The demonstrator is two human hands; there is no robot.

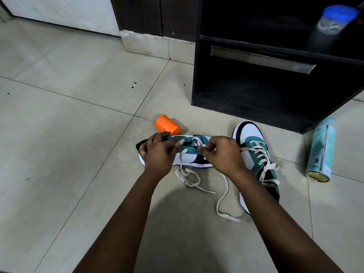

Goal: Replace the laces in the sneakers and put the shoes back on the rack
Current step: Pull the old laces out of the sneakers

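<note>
The tiled floor (59,134) carries everything. A black rack (256,91) stands at the upper right, a blue-lidded jar (334,19) on its shelf. A laced sneaker (256,154) stands upright just right of the hands. A second sneaker (189,154) lies on its side in front of the person; the left hand (157,152) grips its heel end, fingers curled round it. The right hand (222,152) pinches the lace (222,198) at the eyelets, loose ends trailing on the floor. A spray can (321,150) lies right of the shoes, an orange cap (167,125) behind them.
</note>
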